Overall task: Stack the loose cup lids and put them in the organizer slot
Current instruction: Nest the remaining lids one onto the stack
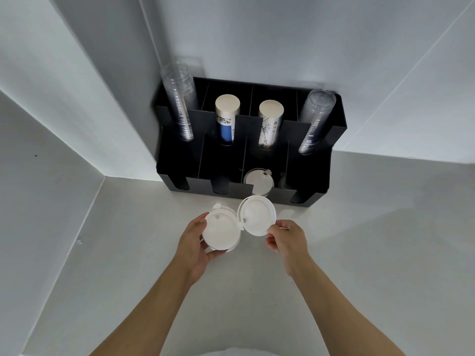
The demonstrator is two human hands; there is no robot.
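The left hand (196, 242) grips a stack of lids (222, 233), flat side up. The right hand (285, 237) pinches one lid (257, 218), tilted toward the organizer (308, 176) at the table's (359, 253) back edge.

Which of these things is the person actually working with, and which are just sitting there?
In the job:
- white lid stack held in the left hand
- single white lid pinched by the right hand
- black organizer, with lids already in one front slot

Just sitting there:
- two clear cup stacks
- two paper cup stacks
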